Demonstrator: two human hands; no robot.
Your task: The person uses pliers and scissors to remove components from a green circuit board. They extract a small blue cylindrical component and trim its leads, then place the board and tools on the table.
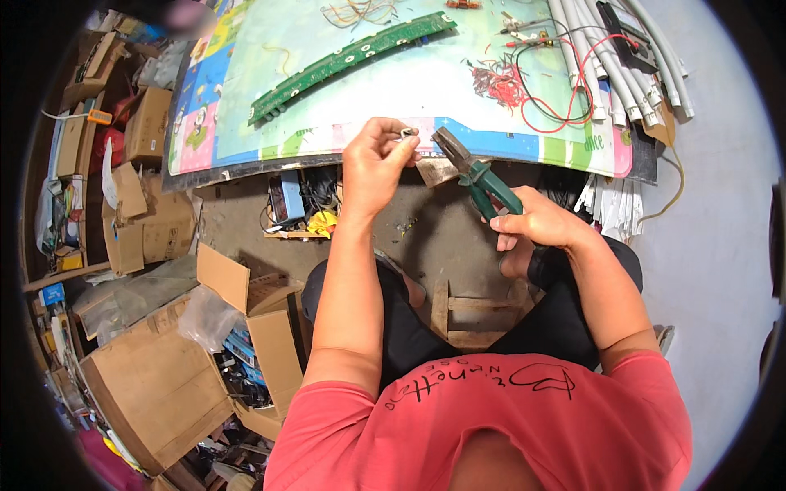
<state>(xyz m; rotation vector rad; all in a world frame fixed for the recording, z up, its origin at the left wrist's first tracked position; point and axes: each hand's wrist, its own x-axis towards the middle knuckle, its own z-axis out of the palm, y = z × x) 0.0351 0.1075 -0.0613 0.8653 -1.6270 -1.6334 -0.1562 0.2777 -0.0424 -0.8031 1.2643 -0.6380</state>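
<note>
My left hand (377, 164) is closed in a pinch at the front edge of the mat-covered table (393, 139), with a small light-and-dark piece (408, 132) between thumb and fingertips; it is too small to name. My right hand (528, 217) grips green-handled pliers (473, 170), whose metal jaws point up and left, just right of the small piece and apart from it. A long green circuit board (352, 61) lies diagonally on the mat beyond both hands.
Loose red wires (499, 82), test leads, a meter (626, 33) and white tubes (581, 65) lie at the table's right. Cardboard boxes (147, 123) line the left, with an open one (270, 352) beside me. Cluttered trays sit below the table edge; a wooden stool (458, 315) is between my legs.
</note>
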